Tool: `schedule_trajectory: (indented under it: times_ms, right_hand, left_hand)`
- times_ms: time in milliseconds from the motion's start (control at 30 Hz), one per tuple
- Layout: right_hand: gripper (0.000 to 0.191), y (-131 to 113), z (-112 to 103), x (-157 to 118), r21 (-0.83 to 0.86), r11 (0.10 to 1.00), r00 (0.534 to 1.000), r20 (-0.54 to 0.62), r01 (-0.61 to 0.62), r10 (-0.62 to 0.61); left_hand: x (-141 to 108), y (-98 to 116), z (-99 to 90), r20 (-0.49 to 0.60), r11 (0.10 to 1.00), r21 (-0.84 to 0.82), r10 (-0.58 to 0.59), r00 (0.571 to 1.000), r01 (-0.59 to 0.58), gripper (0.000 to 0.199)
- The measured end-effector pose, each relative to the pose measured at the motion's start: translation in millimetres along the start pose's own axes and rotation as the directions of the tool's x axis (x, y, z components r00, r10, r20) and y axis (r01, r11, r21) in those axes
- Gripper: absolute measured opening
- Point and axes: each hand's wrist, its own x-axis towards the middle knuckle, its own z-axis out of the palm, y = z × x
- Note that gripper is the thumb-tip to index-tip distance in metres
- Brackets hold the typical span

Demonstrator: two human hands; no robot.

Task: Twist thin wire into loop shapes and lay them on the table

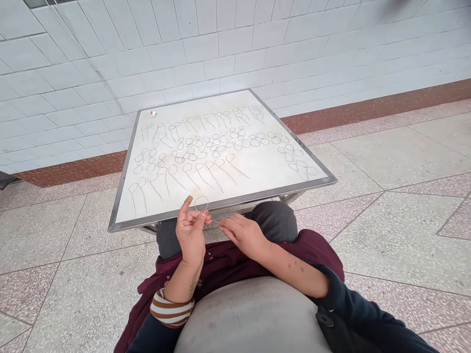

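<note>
Wire loop w/ tail, 1 pc., held betw. two hands at near edge of table.

L hand (193, 228): thumb & fingertips pinched on wire loop (201, 203), ring end up, index finger raised. R hand (245, 234): fingers closed on tail end of same wire, just beside L hand, hands apart. Table (125, 206): white top, grey metal rim. On it: tailed wire loops (187, 167), near & far rows; joined wire rings (253, 142), mid & R side; small white-and-red item (153, 114), far L corner. Below hands: maroon cloth (312, 250) over lap. Beyond table: white tiled wall (206, 39).
</note>
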Motion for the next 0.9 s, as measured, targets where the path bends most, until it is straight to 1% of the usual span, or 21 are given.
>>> schedule_trajectory:
  times_ms: [100,167,333,367,433,467,500,600,633,667,700,767,800,867,900]
  right_hand:
    - [0.019,0.8,-2.8,-2.9,-0.018,0.999,0.999,0.016,0.028,-0.027]
    - [0.02,0.9,-4.4,-4.8,0.004,0.999,0.999,0.032,0.036,-0.037]
    - [0.024,1.7,-9.8,-7.0,0.039,0.999,0.997,0.068,0.028,-0.031]
    - [0.025,3.6,-12.7,-6.9,0.06,0.997,0.995,0.09,0.038,-0.043]
    - [0.026,10.1,-21.2,-5.6,0.157,0.987,0.987,0.148,0.039,-0.062]
    - [0.027,14.1,-26.4,-4.2,0.222,0.975,0.983,0.176,0.013,-0.053]
    - [0.03,18.0,-31.7,-2.4,0.281,0.959,0.98,0.197,-0.039,-0.018]
    - [0.039,23.3,-42.7,5.4,0.403,0.883,0.959,0.24,-0.239,0.15]
    - [0.039,21.8,-43.5,8.1,0.458,0.839,0.944,0.274,-0.294,0.181]
    - [0.039,18.8,-42.5,10.5,0.527,0.776,0.926,0.326,-0.346,0.192]
    - [0.039,14.6,-40.1,12.3,0.602,0.685,0.899,0.393,-0.41,0.192]
    - [0.041,5.5,-32.2,13.6,0.708,0.451,0.834,0.517,-0.543,0.192]
    - [0.04,1.6,-27.7,13.3,0.735,0.332,0.805,0.558,-0.592,0.199]
    - [0.037,-2.9,-19.7,11.2,0.754,0.13,0.761,0.615,-0.644,0.206]
    - [0.035,-3.5,-16.7,10.0,0.754,0.056,0.746,0.633,-0.655,0.206]
  left_hand:
    - [3.8,2.0,-2.1,-0.038,0.999,-0.007,0.034,0.999,-0.035,0.058]
    - [6.6,3.5,-3.7,-0.059,0.999,-0.024,0.044,0.997,-0.045,0.059]
    - [8.9,6.0,-6.1,-0.069,0.998,-0.036,0.041,0.997,-0.043,0.058]
    - [8.7,6.5,-6.4,-0.065,0.998,-0.032,0.044,0.997,-0.046,0.058]
    - [7.8,7.4,-7.1,-0.05,0.998,-0.018,0.053,0.997,-0.054,0.057]
    - [7.2,7.9,-7.3,-0.038,0.998,-0.012,0.057,0.998,-0.057,0.058]
    - [6.6,8.2,-7.3,-0.024,0.998,-0.008,0.058,0.998,-0.058,0.058]
    - [4.4,8.5,-6.1,0.033,0.999,-0.01,0.043,0.999,-0.042,0.059]
    - [3.6,8.4,-5.4,0.051,0.999,-0.01,0.038,0.998,-0.037,0.059]
    - [2.8,8.3,-4.5,0.065,0.999,-0.008,0.036,0.997,-0.035,0.059]
    - [1.9,8.2,-3.7,0.077,0.999,-0.004,0.034,0.996,-0.034,0.058]
    - [0.4,8.2,-2.2,0.093,0.999,0.0,0.033,0.995,-0.033,0.057]
    - [-0.2,8.4,-1.6,0.101,1.0,-0.001,0.03,0.994,-0.03,0.057]
    - [-1.4,9.1,-0.7,0.113,1.0,-0.004,0.02,0.993,-0.019,0.057]
    - [-2.0,9.5,-0.3,0.116,1.0,-0.002,0.015,0.993,-0.015,0.057]
